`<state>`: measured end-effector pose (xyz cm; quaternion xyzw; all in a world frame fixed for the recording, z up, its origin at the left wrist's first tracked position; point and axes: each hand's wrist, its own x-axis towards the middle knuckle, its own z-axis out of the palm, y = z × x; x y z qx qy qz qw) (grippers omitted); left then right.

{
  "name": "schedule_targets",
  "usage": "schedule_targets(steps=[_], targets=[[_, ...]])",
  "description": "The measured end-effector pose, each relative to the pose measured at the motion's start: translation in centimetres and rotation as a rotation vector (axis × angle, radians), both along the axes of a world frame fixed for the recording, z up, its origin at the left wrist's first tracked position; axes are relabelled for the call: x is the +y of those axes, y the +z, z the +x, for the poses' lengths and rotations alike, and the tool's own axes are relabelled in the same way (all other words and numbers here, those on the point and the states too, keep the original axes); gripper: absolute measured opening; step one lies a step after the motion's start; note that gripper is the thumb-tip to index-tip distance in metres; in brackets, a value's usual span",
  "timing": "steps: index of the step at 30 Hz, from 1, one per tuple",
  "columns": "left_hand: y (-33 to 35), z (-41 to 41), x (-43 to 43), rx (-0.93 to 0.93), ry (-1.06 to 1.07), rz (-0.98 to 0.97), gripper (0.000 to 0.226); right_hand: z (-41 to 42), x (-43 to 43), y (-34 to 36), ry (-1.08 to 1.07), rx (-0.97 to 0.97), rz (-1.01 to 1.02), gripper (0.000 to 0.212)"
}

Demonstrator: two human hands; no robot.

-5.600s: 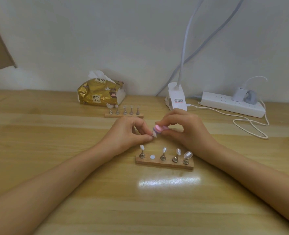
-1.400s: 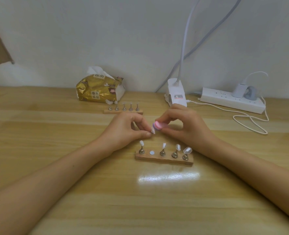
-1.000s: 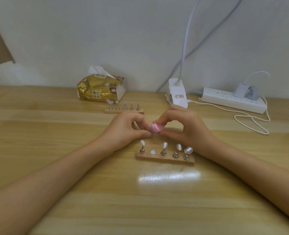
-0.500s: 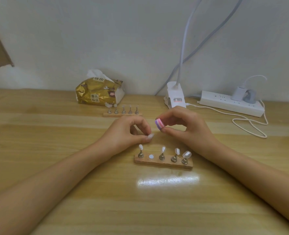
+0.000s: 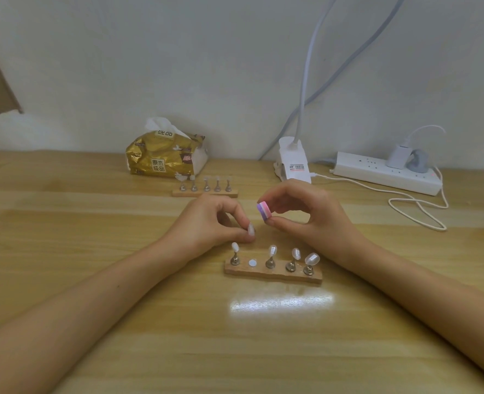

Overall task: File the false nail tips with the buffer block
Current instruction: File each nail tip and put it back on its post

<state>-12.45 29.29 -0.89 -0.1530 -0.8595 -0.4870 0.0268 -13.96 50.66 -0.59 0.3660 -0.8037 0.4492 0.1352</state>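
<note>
Wooden table (image 5: 93,322), pale wall behind. Left hand (image 5: 206,226) pinches one false nail tip (image 5: 251,229) between thumb and forefinger, mid-table. Right hand (image 5: 312,214) grips the buffer block (image 5: 264,211), pink and purple layers, between thumb and fingers. Block sits just beside the tip, not touching. Wooden stand (image 5: 273,276) lies toward the near edge from both hands and carries four mounted tips (image 5: 272,249); its second position is bare. Second stand (image 5: 205,193), tissue pack (image 5: 164,155) and power strip (image 5: 385,173) sit near the far edge.

The buffer block (image 5: 264,211) is banded in pink, lilac and white. The nail tip (image 5: 251,228) looks milky white, perhaps translucent. The stand (image 5: 273,275) is pale brown wood with silver pegs (image 5: 269,263). The tissue pack (image 5: 161,157) is crinkled gold. The tabletop (image 5: 93,251) shows blond wood grain.
</note>
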Motion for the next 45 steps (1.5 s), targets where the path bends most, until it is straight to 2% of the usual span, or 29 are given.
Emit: schedule_targets(steps=[18,23,35,40,45], targets=[[0.1,-0.5,-0.3,0.046,-0.027,-0.077,0.021,0.1,0.0,0.1,0.101,-0.011,0.058,0.017],[0.5,-0.6,-1.2,-0.01,-0.086,-0.08,0.02,-0.2,0.2,-0.1,0.074,-0.028,0.058,0.019],[0.1,-0.5,-0.5,0.031,-0.006,-0.026,0.011,0.0,-0.9,0.5,-0.008,-0.046,0.003,0.02],[0.1,-0.6,-0.5,0.033,0.003,-0.027,0.021,-0.3,-1.5,0.3,0.0,-0.113,0.032,0.019],[0.1,-0.6,-0.4,0.049,0.001,-0.048,0.022,-0.3,-1.4,0.3,0.01,-0.054,-0.04,0.019]])
